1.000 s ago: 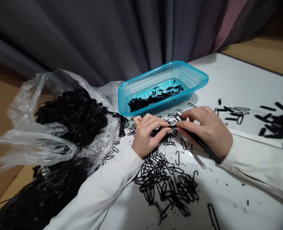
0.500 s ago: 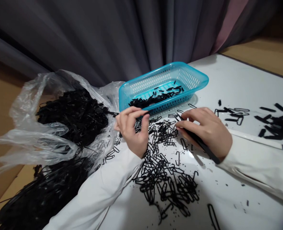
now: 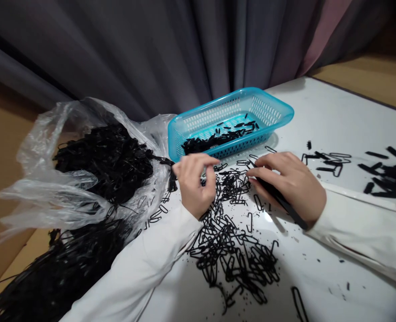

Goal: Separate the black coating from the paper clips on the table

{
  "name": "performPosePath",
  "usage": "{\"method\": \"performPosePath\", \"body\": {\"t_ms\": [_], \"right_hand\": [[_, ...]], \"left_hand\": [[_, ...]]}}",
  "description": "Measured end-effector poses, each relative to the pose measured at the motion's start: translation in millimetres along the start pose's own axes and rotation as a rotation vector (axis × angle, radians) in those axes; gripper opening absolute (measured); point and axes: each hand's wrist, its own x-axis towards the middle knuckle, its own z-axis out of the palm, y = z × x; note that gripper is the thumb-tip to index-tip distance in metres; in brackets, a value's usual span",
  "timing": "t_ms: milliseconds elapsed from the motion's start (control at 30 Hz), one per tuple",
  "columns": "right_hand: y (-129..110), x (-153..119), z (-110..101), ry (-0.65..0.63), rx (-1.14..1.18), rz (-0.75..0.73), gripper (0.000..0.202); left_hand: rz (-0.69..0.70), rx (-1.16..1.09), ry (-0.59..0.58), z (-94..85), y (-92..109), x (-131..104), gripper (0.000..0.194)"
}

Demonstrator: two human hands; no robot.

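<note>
My right hand (image 3: pixel 287 183) is closed around a slim black hand tool (image 3: pixel 283 201), its back end lying by my wrist. The tool's tip is partly hidden by my fingers, so its exact kind cannot be made out. My left hand (image 3: pixel 198 183) hovers in front of the blue basket, thumb and forefinger apart, with nothing visible between them; its other fingers are blurred. Below and between my hands are small black elongated loops (image 3: pixel 233 257), scattered in a loose pile. The blue perforated basket (image 3: pixel 268 114) holds many small black pieces (image 3: pixel 218 141).
To the left, a clear plastic bag (image 3: pixel 36 147) holds a heap of black strips (image 3: pixel 105 156), and more black strands (image 3: pixel 66 268) lie in front. Short black pieces (image 3: pixel 392 179) and a few loops (image 3: pixel 337 163) lie on the white table (image 3: pixel 332 114) at right. Grey curtains (image 3: pixel 134 53) hang behind.
My left hand has shifted slightly right, and its fingers have moved. My right hand stays in place with the tool. The whole view has moved a little.
</note>
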Motion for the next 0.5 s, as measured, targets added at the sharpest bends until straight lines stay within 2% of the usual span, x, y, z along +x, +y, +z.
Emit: {"method": "performPosePath", "body": {"t_ms": [67,133,233,333,500], "right_hand": [[0.2,0.2,0.7,0.009,0.007,0.001,0.015],[0.6,0.1,1.4,0.017,0.016,0.005,0.017],[1.2,-0.3,1.6,0.017,0.02,0.002,0.016],[1.4,-0.5,1.5,0.021,0.015,-0.01,0.015],[1.3,-0.2,3.1,-0.009,0.054,0.006,0.018]], "left_hand": [[0.081,-0.037,-0.208,0.4,0.4,-0.3,0.016],[0.057,-0.029,-0.327,2.2,-1.2,-0.1,0.02],[-0.013,0.044,-0.402,4.8,-4.9,0.3,0.023],[-0.023,0.123,-0.461,5.8,-7.6,0.3,0.015],[-0.007,0.082,-0.492,6.6,-8.7,1.5,0.004]]}}
